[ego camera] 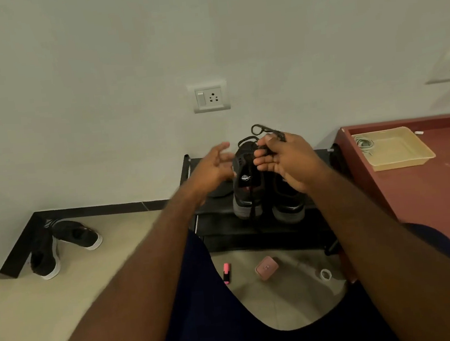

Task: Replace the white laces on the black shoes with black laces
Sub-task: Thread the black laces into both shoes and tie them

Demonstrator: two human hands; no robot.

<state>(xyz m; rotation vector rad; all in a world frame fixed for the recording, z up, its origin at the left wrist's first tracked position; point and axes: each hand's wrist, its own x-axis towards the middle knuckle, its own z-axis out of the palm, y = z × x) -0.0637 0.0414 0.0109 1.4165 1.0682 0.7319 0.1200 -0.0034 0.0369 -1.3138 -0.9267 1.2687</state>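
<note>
1. Left of centre: left hand. Fingers spread and loose, holding nothing, just beside the shoes.

2. Centre: pair of black low-top fabric shoes with grey soles, heels toward me, side by side on a black metal shoe rack. I can make out no white lace on them. I judge them light and liable to slide, so I would steady one by the heel.

3. Centre, above the shoes: thin black cord lace, bunched in loops. I judge it light, limp and quick to tangle. I would take it by one stiff tip, not mid-length.

4. Right of centre: right hand. Thumb and fingers pinch the lace bundle.

5. Far right: shallow beige plastic tray on a red-brown table.
</note>
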